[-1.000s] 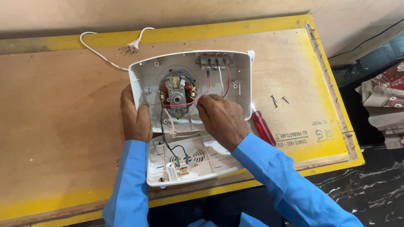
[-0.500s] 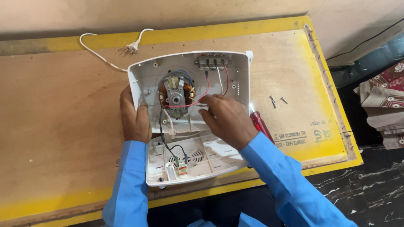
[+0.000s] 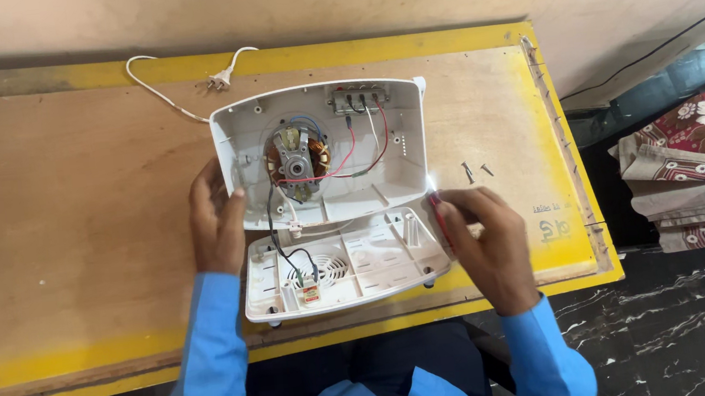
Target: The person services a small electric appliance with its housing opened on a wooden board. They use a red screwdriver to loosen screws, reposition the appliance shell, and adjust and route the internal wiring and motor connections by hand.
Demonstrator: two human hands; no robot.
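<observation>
Since the earlier frames the right hand [image 3: 484,241] has left the wiring inside the open white appliance housing [image 3: 326,153] and moved out to the housing's right edge, where it now closes around a red-handled tool [image 3: 439,219], most of it hidden by the fingers; whether it is a screwdriver cannot be told for sure. The left hand [image 3: 217,221] has stayed where it was, gripping the left side of the upper shell with the thumb over the rim and the fingers behind.

That upper shell stands tilted up near the middle of the wooden tabletop [image 3: 67,219]. Inside it sits a small motor [image 3: 296,156] with copper windings, and red, blue, white and black wires run from it to a row of switch terminals [image 3: 357,97] along the top edge. A black wire drops down into the lower shell [image 3: 342,269], which lies flat just in front of the person, with a round vent grille and a small component at its near edge.

A white power cord [image 3: 162,91] with its plug [image 3: 220,81] lies on the tabletop behind the housing. Two small dark screws [image 3: 476,172] rest on the board to the right, near the right hand. Yellow edging borders the tabletop. Off to the right, beyond the table, lies folded floral fabric [image 3: 698,162]. Both forearms wear blue sleeves [image 3: 211,344].
</observation>
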